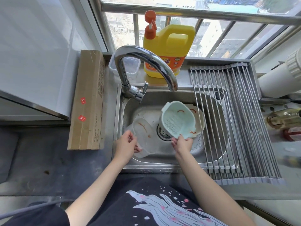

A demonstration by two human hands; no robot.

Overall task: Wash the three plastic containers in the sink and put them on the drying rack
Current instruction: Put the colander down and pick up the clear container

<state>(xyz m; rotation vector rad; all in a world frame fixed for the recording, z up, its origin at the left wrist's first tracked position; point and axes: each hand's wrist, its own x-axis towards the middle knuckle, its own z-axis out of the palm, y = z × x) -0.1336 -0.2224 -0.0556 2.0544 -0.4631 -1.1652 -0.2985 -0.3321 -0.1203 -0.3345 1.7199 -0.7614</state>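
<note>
Standing at the steel sink, you have both hands down in its basin. Largest beyond your right grip is the roll-up drying rack, spanning the sink's right part and carrying nothing. Farther away from both grips, past the faucet, a yellow detergent jug stands on the back ledge with a clear lidded box to its left. Outward of your left grip a long cardboard box lies on the counter.

Your left hand grips the near edge of a translucent container, fingers curled round its rim; it lies tilted against the basin's left wall, red streaks inside. Your right hand pinches the lower rim of a pale green container, held tipped up so its streaked inside faces you. Just behind that grip, partly hidden by the green one, a white container rests in the basin. Between your two grips sits the drain strainer.
</note>
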